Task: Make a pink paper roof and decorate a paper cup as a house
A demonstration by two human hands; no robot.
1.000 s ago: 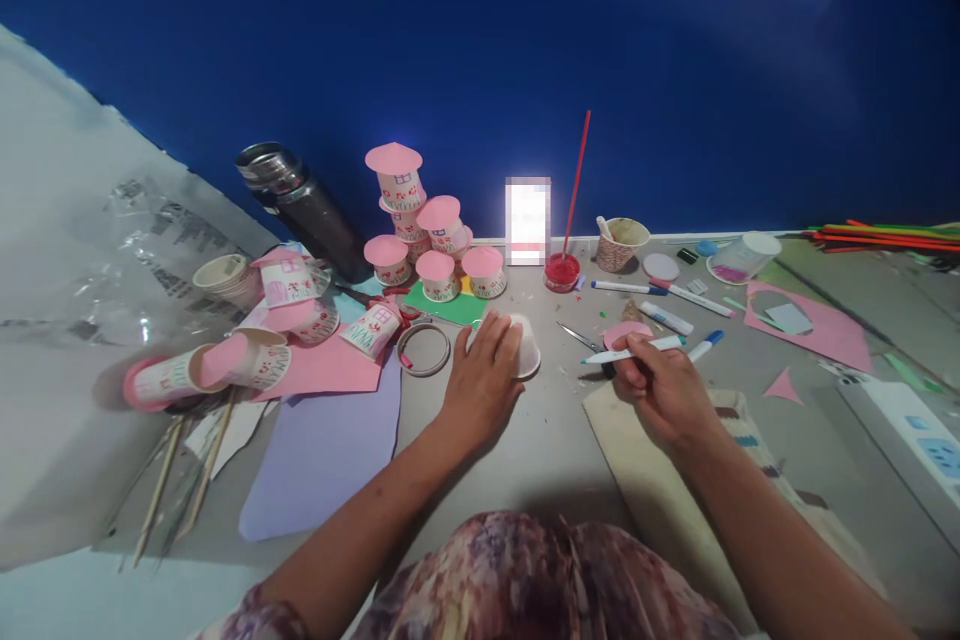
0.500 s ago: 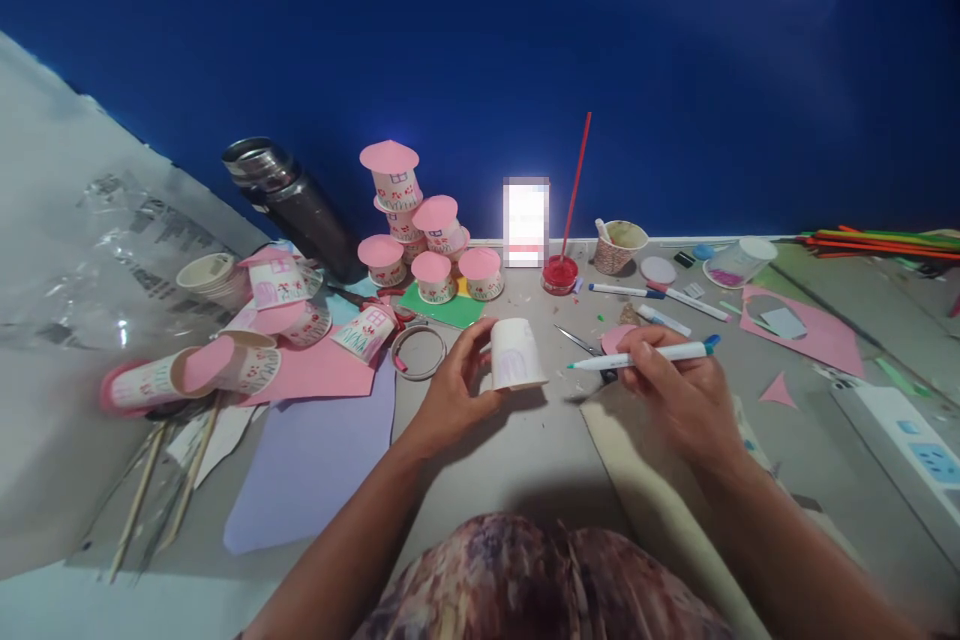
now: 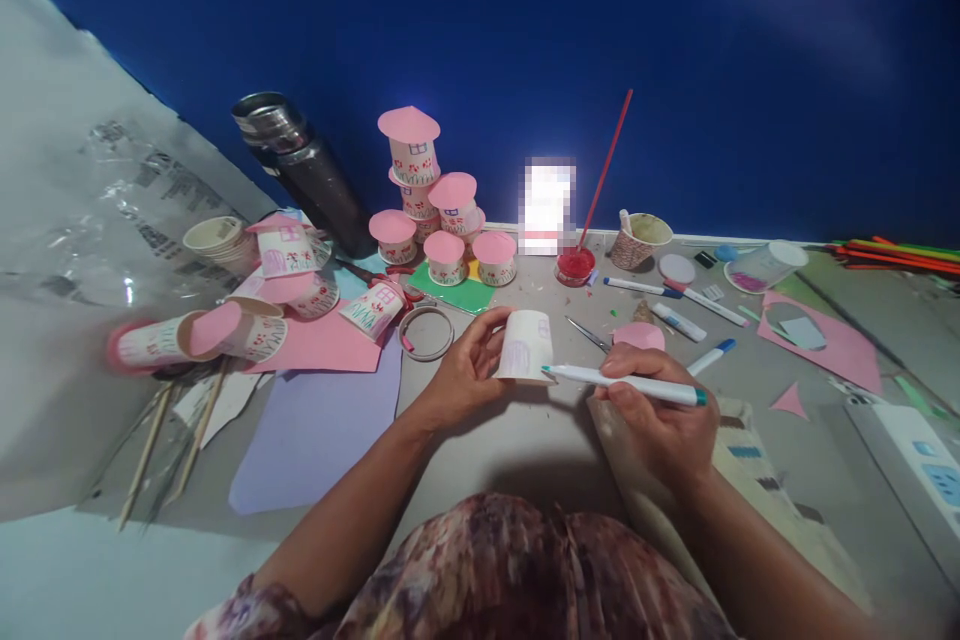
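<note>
Fingers of the left hand point(image 3: 469, 367) are clamped on a white paper cup point(image 3: 531, 335), reaching behind its left side with the thumb low by the rim. The cup is upside down above the grey table point(image 3: 465, 465), in front of the person, its wide rim lowest. A purple door shape and a small purple window are drawn on its wall. Fingers of the right hand point(image 3: 660, 420) are closed together on a white marker point(image 3: 645, 384), held nearly level with its green tip pointing left. That tip is at the cup's lower right side; whether it touches the paper I cannot tell.

Just left of the left hand lies a ring-shaped roll of tape point(image 3: 429, 356), and beyond it a purple sheet point(image 3: 322, 440). Behind the cup, pink-roofed paper cups point(image 3: 412, 158) are piled into a tower, with two lower ones standing at a green sheet point(image 3: 466, 294). Near the right hand are a pink paper disc point(image 3: 637, 334), a blue-capped marker point(image 3: 712, 357) and a beige cloth point(image 3: 619, 445). Farther back, a red stick point(image 3: 606, 170) leans up from a small red pot point(image 3: 576, 270).
</note>
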